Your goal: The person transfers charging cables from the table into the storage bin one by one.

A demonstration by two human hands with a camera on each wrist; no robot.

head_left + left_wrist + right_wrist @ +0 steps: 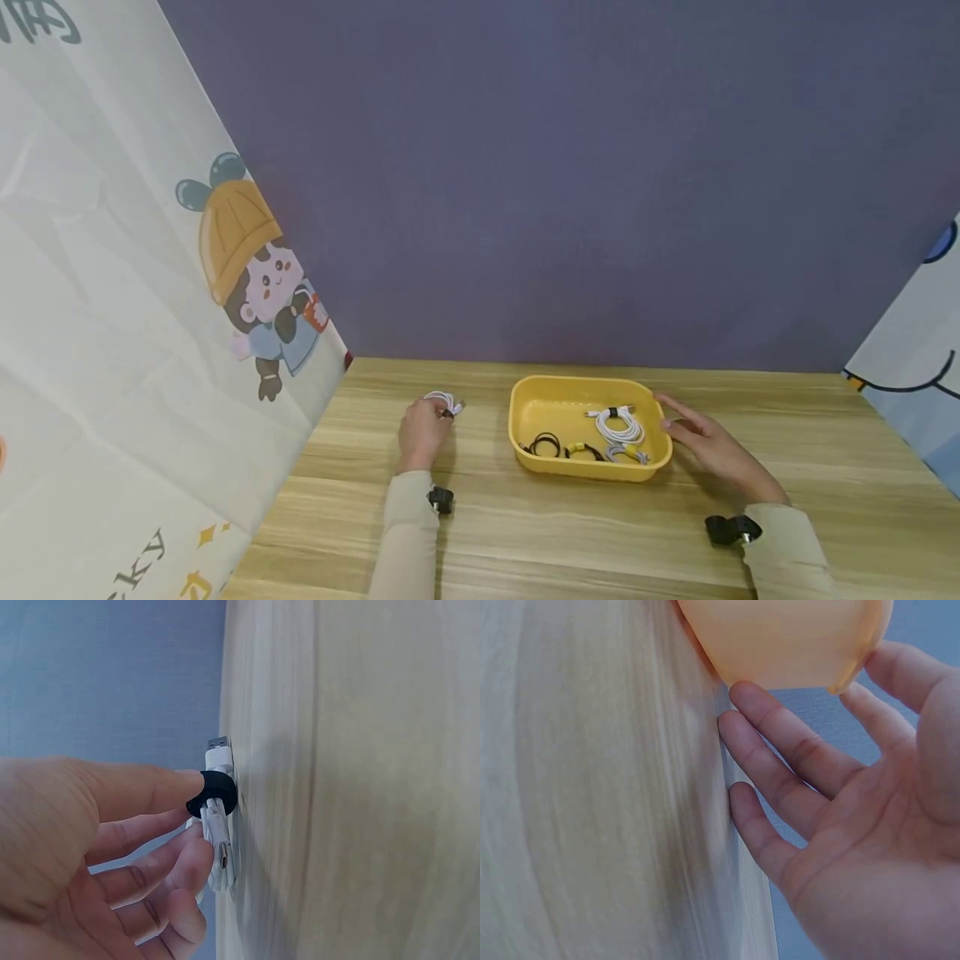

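Note:
At the left of the table, my left hand (pixel 423 433) pinches a coiled white USB cable (pixel 444 404) at its black strap (pixel 217 793). The left wrist view shows the cable's metal USB plug pointing up and a smaller plug lower down, close to the wooden surface. My right hand (pixel 705 442) is at the right end of a yellow plastic basket (pixel 581 475), its thumb and index finger touching the rim. In the right wrist view, the other fingers (pixel 769 765) extend loosely below the basket's end wall.
Inside the basket lie a larger white cable coil (pixel 621 427), a grey cable (pixel 624 452), a black coiled cable (pixel 546 443) and a black cable with a yellow strap (pixel 583 451). A dark blue-grey panel (pixel 562 192) stands behind the wooden table (pixel 540 542).

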